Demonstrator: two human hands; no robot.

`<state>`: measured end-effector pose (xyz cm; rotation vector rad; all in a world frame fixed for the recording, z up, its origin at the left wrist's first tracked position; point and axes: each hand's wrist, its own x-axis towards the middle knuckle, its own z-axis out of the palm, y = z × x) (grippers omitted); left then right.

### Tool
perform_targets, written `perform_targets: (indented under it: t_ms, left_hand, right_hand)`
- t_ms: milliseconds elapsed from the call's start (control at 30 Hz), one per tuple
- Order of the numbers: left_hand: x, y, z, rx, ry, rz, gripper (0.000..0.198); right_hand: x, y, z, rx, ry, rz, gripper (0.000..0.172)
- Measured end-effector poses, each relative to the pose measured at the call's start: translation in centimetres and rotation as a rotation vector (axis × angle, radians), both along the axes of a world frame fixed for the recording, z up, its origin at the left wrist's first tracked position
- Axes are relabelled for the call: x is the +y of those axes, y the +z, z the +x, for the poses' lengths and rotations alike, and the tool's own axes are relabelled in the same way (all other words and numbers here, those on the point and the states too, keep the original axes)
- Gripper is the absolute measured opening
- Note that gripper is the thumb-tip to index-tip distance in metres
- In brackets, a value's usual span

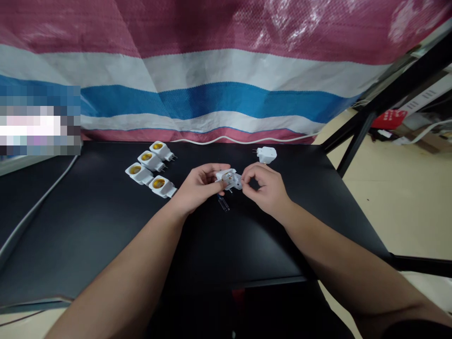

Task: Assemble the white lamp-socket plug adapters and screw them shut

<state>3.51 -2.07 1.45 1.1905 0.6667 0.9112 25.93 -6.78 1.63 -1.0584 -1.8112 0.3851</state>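
Between thumb and fingers, my left hand (199, 186) grips a white plug-in lamp socket (229, 179) whose inside faces up, showing small metal parts. My right hand (266, 188) is at its right end, thumb and index finger pinched together; what they pinch is too small to make out. On the table under the socket lies a screwdriver with a clear handle (223, 202), its other end hidden by the hand and socket. Beyond my right hand rests a white plug piece (266, 154) with its pins pointing left.
Several white lamp sockets with gold-coloured threads (162, 186) lie on the black table (106, 240) to the left. A striped plastic sheet (212, 70) hangs behind the table, with a white cable (226, 139) along its foot. Black metal bars (363, 122) stand at the right.
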Motion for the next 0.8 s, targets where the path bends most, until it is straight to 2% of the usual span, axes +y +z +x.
perform_targets:
  t_ms: [333, 533, 800]
  left_hand:
    - [-0.1, -0.29, 0.05, -0.001, -0.034, -0.009, 0.05]
    - [-0.18, -0.18, -0.05, 0.018, -0.047, 0.017, 0.05]
    - [-0.29, -0.38, -0.11, 0.054, -0.066, 0.04, 0.051]
  right_hand:
    - [0.08, -0.38, -0.09, -0.006, -0.025, -0.024, 0.012]
    - [0.02, -0.69, -0.15, 0.033, -0.007, -0.09, 0.009]
    - [-0.09, -0.55, -0.29, -0.011, -0.044, -0.054, 0.01]
